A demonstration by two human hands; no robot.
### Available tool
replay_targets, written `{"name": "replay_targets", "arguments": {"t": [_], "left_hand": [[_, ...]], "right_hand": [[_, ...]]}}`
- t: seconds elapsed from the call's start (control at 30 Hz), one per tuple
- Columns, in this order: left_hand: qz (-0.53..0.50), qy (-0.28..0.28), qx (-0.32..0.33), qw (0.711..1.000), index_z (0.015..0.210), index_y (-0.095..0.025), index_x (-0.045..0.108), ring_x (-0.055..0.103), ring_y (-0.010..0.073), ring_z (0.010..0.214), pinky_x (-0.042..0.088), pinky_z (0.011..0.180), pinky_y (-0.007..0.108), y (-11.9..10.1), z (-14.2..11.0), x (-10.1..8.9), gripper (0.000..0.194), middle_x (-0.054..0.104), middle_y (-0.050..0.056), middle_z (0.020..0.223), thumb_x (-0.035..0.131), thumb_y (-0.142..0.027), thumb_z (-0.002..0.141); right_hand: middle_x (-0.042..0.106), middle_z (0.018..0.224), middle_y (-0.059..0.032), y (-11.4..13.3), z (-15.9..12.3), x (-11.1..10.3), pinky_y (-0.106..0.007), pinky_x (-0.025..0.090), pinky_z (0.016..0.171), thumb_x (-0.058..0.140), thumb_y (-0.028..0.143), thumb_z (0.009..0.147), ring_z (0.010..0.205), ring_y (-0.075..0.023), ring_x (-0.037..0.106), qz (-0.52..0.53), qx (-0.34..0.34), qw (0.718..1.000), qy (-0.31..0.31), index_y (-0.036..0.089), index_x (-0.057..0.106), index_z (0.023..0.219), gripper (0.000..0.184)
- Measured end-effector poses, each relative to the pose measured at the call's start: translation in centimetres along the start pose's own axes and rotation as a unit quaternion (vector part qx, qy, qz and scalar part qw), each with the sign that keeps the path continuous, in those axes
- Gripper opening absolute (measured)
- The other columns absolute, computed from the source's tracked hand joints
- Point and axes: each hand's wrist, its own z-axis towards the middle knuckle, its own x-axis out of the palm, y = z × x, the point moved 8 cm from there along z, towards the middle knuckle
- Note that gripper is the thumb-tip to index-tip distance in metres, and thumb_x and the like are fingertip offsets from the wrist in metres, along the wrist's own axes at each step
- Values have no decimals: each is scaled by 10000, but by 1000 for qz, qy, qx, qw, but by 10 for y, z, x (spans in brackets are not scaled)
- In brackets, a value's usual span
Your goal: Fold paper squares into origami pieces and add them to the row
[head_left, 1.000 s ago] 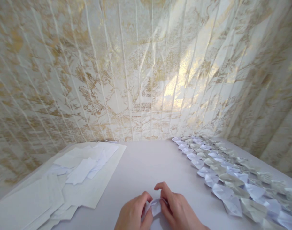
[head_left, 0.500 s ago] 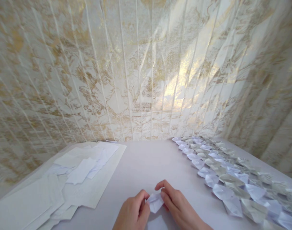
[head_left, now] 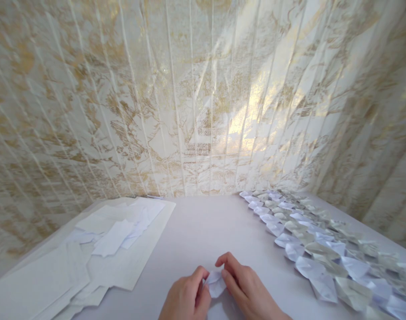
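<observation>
Folded paper between two hands at the table's near edge

From my end of the feed, I have the small folded paper (head_left: 216, 286) over the near middle of the white table (head_left: 206, 231); I cannot tell whether it touches the tabletop. Toward the table's left side from it, I see the left hand (head_left: 186, 295) with thumb and index finger drawn narrow, pinching the paper's edge. Toward the table's right side is the right hand (head_left: 248, 284): its thumb meets the paper's other edge, and its index finger arches above. The fingers underneath are hidden from me, so I cannot tell whether that hand grips it too.

Along the table's left side I make out loose white slips (head_left: 113, 240) lying on a larger pale sheet (head_left: 133, 269), with a stack of sheets (head_left: 39, 275) at the near left corner. Down the table's right side run rows of folded pieces (head_left: 311, 266), some bluish white, some greyer, set close together. Beyond the table's far edge rises a gold-patterned covering (head_left: 156, 89) with vertical ridges.
</observation>
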Motion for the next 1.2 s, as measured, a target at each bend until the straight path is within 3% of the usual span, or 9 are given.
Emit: {"name": "replay_targets", "arguments": {"t": [0.17, 0.33, 0.47, 0.67, 0.97, 1.1, 1.2], "left_hand": [[-3, 3, -1, 1000, 855, -234, 524, 621, 170, 611, 336, 556, 242, 2, 1, 0, 183, 649, -1, 668, 352, -184, 888], [-35, 10, 9, 999, 918, -215, 559, 625, 164, 637, 365, 583, 233, -4, 0, -1, 222, 664, 4, 714, 347, -156, 885], [-48, 10, 10, 999, 1082, -169, 562, 565, 151, 605, 348, 558, 228, -9, -1, -3, 330, 579, -26, 688, 390, -84, 813], [-31, 17, -14, 999, 1108, -188, 523, 504, 136, 606, 338, 570, 215, -5, -3, 0, 457, 448, -66, 672, 436, -8, 698], [-25, 17, -14, 999, 1046, -218, 479, 504, 130, 589, 333, 554, 207, 0, -2, 4, 366, 421, -82, 641, 432, -32, 735], [-30, 21, 12, 999, 1064, -219, 466, 569, 140, 628, 382, 599, 208, -5, -3, 2, 390, 549, -53, 691, 389, -19, 739], [-39, 9, 21, 999, 1089, -238, 474, 652, 164, 772, 445, 702, 218, -7, -5, -1, 397, 679, -5, 842, 391, -42, 755]], "right_hand": [[487, 660, 53, 2, -2, 2, -241, 350, 595, 345, 222, 904, 597, -161, 517, -50, -25, 998, -4, 226, 469, 1049, 191], [458, 633, 66, -1, -2, 4, -236, 336, 572, 374, 117, 804, 561, -157, 512, -102, -28, 994, -7, 199, 490, 1089, 319], [524, 604, 61, 1, -2, 3, -244, 327, 561, 369, 93, 806, 533, -167, 559, -154, -30, 987, -15, 178, 514, 1139, 373], [653, 594, 44, 7, -4, 3, -233, 333, 554, 424, 53, 747, 536, -178, 641, -204, -11, 979, 2, 191, 539, 1175, 465], [693, 573, 46, 9, -3, 8, -227, 321, 527, 433, 66, 676, 516, -183, 655, -215, -6, 977, 11, 229, 553, 1196, 558], [675, 551, 38, 11, -5, 10, -226, 316, 503, 433, 79, 673, 491, -188, 641, -213, -7, 977, 20, 225, 570, 1166, 532], [669, 552, 34, 11, -5, 13, -221, 324, 496, 433, 82, 672, 490, -189, 636, -209, -11, 978, 25, 229, 568, 1158, 525]]}}
